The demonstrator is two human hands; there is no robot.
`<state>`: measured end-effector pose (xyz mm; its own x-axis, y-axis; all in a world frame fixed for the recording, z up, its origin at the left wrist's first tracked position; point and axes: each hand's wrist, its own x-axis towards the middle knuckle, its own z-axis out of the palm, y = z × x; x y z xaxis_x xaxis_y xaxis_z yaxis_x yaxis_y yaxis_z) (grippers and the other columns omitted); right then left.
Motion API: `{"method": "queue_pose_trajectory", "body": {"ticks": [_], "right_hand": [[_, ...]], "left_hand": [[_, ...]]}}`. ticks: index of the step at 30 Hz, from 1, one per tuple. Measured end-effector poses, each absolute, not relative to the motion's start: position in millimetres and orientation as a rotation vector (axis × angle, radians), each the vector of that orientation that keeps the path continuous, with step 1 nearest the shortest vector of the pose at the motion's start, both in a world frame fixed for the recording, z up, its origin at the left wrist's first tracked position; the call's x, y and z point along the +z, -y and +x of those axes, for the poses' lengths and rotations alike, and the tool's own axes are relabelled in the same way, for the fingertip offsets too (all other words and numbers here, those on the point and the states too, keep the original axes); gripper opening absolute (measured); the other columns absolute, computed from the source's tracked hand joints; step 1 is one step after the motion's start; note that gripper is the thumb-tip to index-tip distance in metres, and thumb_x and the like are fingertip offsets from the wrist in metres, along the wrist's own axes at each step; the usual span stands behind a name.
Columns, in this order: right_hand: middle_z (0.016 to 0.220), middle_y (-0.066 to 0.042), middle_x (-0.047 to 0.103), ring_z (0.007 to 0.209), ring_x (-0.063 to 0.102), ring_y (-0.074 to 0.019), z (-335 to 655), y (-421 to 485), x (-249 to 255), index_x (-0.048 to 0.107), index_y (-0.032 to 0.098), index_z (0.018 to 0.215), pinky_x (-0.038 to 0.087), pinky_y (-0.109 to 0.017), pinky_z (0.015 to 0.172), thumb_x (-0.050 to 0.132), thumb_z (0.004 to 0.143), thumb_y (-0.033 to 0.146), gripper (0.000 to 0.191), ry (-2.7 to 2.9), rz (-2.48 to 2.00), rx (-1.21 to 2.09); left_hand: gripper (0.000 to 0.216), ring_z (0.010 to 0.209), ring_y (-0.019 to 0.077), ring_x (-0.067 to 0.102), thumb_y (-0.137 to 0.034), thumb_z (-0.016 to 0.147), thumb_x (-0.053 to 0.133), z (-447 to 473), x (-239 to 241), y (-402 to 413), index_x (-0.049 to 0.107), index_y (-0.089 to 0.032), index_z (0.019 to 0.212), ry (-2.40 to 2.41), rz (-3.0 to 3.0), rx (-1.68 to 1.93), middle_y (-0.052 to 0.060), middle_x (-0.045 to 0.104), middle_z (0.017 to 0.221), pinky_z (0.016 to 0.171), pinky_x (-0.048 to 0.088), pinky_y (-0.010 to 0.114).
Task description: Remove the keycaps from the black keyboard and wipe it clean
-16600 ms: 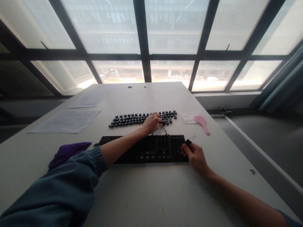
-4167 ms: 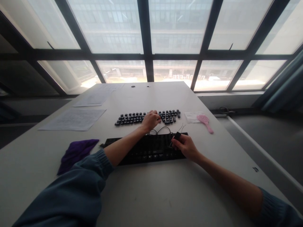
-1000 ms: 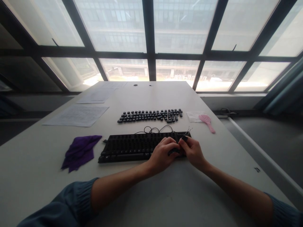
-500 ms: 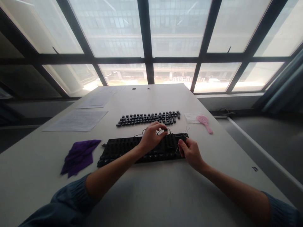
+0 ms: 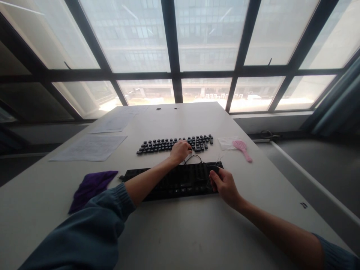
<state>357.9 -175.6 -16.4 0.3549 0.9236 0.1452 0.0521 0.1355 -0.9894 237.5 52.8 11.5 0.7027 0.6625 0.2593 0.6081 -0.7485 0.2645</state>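
My left hand (image 5: 180, 151) is stretched over the near edge of the laid-out black keycaps (image 5: 157, 146). Its fingers are pinched on a keycap, mostly hidden at the fingertips. Below it lies a black keyboard (image 5: 180, 183), many of its keys taken off, the left part covered by my forearm. My right hand (image 5: 225, 185) is closed around a keycap puller (image 5: 214, 169) with a dark handle and thin wire prongs, which point up and away over the keyboard's right end. The keyboard's cable (image 5: 197, 156) loops behind it.
A purple cloth (image 5: 92, 187) lies left of the keyboard, partly behind my sleeve. Paper sheets (image 5: 90, 148) rest farther left. On the right are a pink brush (image 5: 242, 147) on a clear plastic bag (image 5: 225, 143) and a small dark piece (image 5: 303, 205) near the white table's edge.
My left hand has moved away from above the keyboard, forward to the keycap rows, with the keycap at its fingertips. My right hand stays nearly in place with the keycap puller.
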Motion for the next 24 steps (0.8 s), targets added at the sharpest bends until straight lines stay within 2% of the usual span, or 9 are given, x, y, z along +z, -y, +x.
{"method": "queue_pose_trajectory", "body": {"ticks": [7, 14, 20, 24], "right_hand": [[0.057, 0.003, 0.053, 0.043, 0.049, -0.0102, 359, 175, -18, 0.053, 0.018, 0.072, 0.038, -0.022, 0.04, 0.059, 0.092, 0.052, 0.039, 1.019, -1.273, 0.84], [0.058, 0.002, 0.053, 0.044, 0.05, -0.0104, 360, 174, -23, 0.053, 0.018, 0.072, 0.038, -0.022, 0.041, 0.058, 0.093, 0.049, 0.038, 1.035, -1.274, 0.832], [0.058, 0.002, 0.053, 0.043, 0.05, -0.0106, 359, 174, -21, 0.053, 0.018, 0.072, 0.037, -0.023, 0.04, 0.059, 0.092, 0.051, 0.039, 1.047, -1.282, 0.821], [0.058, 0.002, 0.054, 0.044, 0.05, -0.0109, 360, 174, -22, 0.053, 0.018, 0.072, 0.038, -0.023, 0.041, 0.059, 0.092, 0.053, 0.04, 1.053, -1.292, 0.813]], "left_hand": [[0.012, 0.094, 0.0226, 0.063, -0.027, 0.082, 0.072, 236, 9, -60, 0.08, -0.022, 0.089, -0.999, 2.762, 0.538, 0.007, 0.07, 0.094, 0.089, 0.048, 0.031], [0.014, 0.086, 0.0208, 0.065, -0.029, 0.085, 0.069, 212, 29, -72, 0.079, -0.022, 0.091, -1.098, 2.66, 0.745, 0.005, 0.071, 0.09, 0.084, 0.05, 0.03], [0.016, 0.093, 0.0221, 0.064, -0.029, 0.088, 0.064, 207, 22, -55, 0.079, -0.024, 0.09, -1.113, 2.748, 0.559, 0.006, 0.071, 0.092, 0.089, 0.049, 0.031], [0.014, 0.091, 0.022, 0.066, -0.026, 0.085, 0.067, 218, 11, -53, 0.081, -0.024, 0.089, -1.166, 2.736, 0.434, 0.007, 0.073, 0.094, 0.084, 0.05, 0.029]]}}
